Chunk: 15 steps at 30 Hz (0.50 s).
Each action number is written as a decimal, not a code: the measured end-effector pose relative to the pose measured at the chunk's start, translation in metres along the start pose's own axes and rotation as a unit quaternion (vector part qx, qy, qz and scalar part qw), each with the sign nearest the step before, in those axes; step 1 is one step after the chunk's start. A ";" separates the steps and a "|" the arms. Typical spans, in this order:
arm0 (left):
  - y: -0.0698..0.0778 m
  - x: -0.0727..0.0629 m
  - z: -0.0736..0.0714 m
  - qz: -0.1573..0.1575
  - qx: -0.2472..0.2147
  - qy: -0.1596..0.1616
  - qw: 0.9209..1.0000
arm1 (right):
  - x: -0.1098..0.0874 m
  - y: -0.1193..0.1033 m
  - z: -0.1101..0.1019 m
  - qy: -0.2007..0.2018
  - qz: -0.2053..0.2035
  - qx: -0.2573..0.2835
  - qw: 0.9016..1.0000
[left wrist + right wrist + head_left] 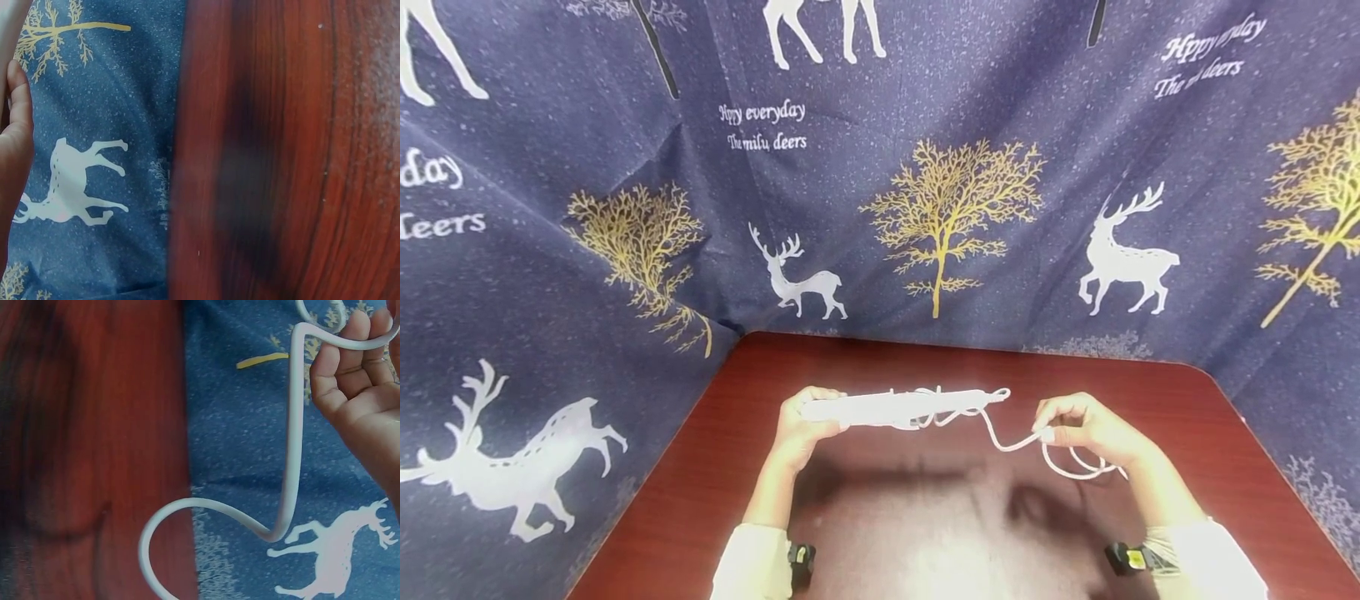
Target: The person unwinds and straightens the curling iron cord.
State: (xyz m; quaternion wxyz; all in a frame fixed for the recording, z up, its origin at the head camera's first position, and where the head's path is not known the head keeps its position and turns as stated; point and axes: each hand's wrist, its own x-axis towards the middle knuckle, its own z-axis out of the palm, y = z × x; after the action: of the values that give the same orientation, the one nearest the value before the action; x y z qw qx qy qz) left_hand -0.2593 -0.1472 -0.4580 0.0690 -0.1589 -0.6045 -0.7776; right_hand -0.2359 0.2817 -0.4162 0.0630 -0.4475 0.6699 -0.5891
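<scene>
My left hand [801, 425] grips one end of a long, slim white corded device [872, 409], held level above the table. Glare washes out its surface, so I cannot tell its exact kind. Part of its white cord [1011, 446] is wound loosely about the device's right half, then sags across to the right. There my right hand [1093, 429] pinches the cord between thumb and fingers. Beyond this pinch the cord dangles in curved loops, also large in the right wrist view. Only the edge of the left hand [19, 125] shows in the left wrist view.
Below both hands lies a reddish-brown wooden table [700, 492], with bright glare at its near middle. A dark blue cloth [865, 183] printed with deer and trees hangs behind and along the sides. Black wrist cameras [801, 562] sit near the sleeves.
</scene>
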 end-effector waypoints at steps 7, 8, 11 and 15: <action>0.001 0.002 0.001 0.028 -0.049 -0.012 0.998 | -0.007 0.009 0.006 -0.009 0.034 -0.017 0.999; 0.001 0.002 0.002 0.028 -0.051 -0.013 0.998 | -0.009 0.010 0.007 -0.010 0.044 -0.012 0.999; 0.003 0.003 0.002 0.028 -0.052 -0.014 0.998 | -0.012 0.014 0.010 -0.010 0.066 0.010 0.998; 0.004 0.003 0.003 0.039 -0.052 -0.015 0.998 | -0.013 0.017 0.013 -0.013 0.096 0.020 0.995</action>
State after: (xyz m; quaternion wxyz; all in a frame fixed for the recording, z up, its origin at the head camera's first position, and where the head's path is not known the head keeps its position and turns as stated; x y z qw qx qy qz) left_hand -0.2607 -0.1449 -0.4521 0.0817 -0.1975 -0.5572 -0.8024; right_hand -0.2290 0.2799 -0.4399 0.1370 -0.3876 0.6967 -0.5878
